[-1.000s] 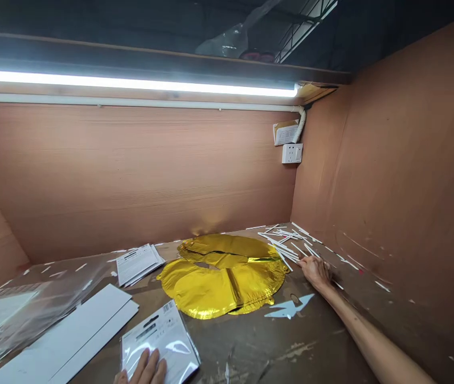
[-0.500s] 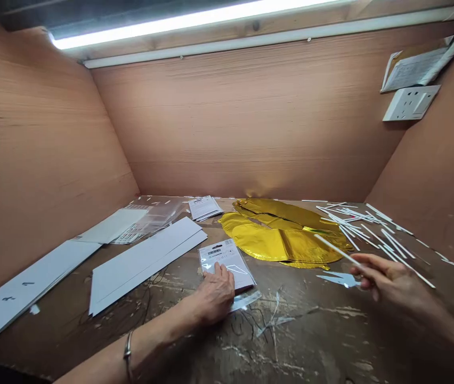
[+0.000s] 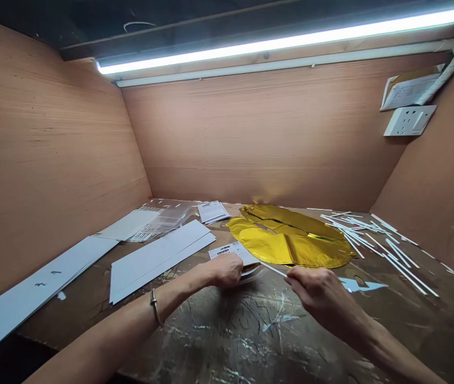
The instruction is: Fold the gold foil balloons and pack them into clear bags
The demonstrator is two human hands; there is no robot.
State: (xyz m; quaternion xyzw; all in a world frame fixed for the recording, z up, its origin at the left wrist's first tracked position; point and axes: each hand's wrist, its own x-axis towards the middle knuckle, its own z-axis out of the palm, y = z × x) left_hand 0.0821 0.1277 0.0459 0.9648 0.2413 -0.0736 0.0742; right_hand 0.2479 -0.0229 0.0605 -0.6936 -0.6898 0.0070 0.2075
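Fingers of the right hand (image 3: pixel 315 285) are grasping a white stick (image 3: pixel 273 269), its tip reaching the printed packet (image 3: pixel 246 255). The left hand (image 3: pixel 227 270) is curling at the packet's near edge, wrist low; its exact grip is indeterminable. Both forearms are converging inward.

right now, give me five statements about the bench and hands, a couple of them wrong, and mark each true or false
1. The right hand holds a white stick. True.
2. The bracelet is on the right wrist. False: the bracelet is on the left wrist.
3. The gold foil lies between the long white sheets and the scattered sticks. True.
4. The left hand rests on the gold foil. False: the left hand is at the printed packet.
5. The tube light is lit. True.
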